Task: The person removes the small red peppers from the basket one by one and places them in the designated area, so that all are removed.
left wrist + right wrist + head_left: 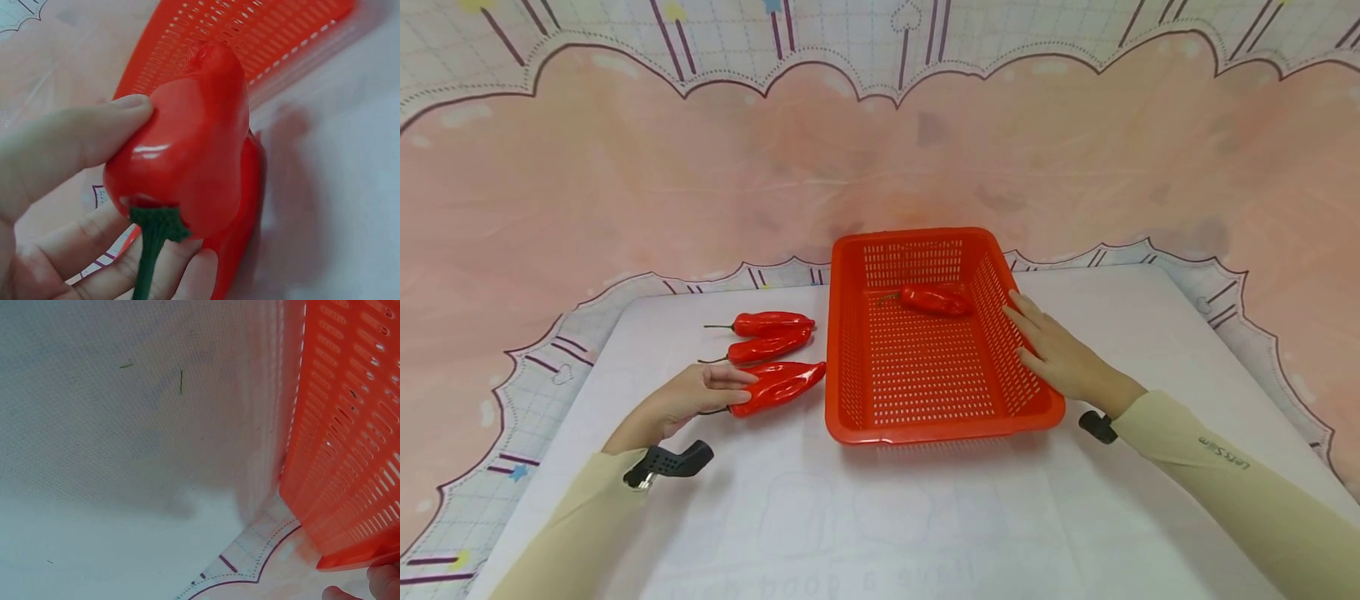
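My left hand (696,396) pinches a large red pepper (782,385) near its stem end, left of the red basket. In the left wrist view the thumb (81,140) presses one side of this glossy pepper (181,150), and its green stem (150,250) points down. Behind it, another red pepper shows partly. On the right rim of the basket (940,433) rests my right hand (1056,354), its extended fingers reaching over the edge. Fingertips (381,581) appear at the rim in the right wrist view. One red pepper (934,300) lies inside the basket toward the back.
Two more red peppers, an upper one (771,323) and a lower one (767,346), lie side by side left of the basket. A white cloth (925,517) covers the table. Behind it hangs a pink patterned backdrop (760,167).
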Demonstrator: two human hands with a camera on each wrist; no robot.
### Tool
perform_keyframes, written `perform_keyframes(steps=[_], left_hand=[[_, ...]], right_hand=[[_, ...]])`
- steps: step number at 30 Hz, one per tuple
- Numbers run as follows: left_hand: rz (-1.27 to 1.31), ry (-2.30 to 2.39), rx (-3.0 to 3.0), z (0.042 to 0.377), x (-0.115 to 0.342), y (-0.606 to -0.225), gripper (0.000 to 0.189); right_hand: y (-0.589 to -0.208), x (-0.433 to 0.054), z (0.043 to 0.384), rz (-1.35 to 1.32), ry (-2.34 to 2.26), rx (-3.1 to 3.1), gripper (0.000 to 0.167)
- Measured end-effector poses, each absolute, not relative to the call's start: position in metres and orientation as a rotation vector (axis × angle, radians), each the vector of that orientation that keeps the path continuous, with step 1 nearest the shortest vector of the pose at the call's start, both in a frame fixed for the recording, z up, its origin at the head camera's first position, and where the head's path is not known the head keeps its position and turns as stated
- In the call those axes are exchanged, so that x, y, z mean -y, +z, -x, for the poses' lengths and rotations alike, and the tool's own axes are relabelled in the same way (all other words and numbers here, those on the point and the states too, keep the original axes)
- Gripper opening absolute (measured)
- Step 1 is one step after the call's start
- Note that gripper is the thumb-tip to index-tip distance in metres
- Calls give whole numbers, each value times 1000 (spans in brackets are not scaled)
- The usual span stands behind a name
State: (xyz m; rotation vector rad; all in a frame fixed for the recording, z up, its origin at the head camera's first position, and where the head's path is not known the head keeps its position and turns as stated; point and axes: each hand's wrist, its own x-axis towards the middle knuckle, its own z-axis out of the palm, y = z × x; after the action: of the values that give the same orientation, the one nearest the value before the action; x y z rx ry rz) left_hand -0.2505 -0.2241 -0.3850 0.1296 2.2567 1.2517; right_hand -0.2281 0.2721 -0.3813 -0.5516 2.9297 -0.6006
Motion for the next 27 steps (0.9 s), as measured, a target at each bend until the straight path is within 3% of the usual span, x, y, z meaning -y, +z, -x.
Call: perform_keyframes(steps=[27], left_hand=[[-44, 1163, -2273, 248, 232, -410, 53]], right_hand=[[-382, -271, 228, 565, -602, -2937, 65]])
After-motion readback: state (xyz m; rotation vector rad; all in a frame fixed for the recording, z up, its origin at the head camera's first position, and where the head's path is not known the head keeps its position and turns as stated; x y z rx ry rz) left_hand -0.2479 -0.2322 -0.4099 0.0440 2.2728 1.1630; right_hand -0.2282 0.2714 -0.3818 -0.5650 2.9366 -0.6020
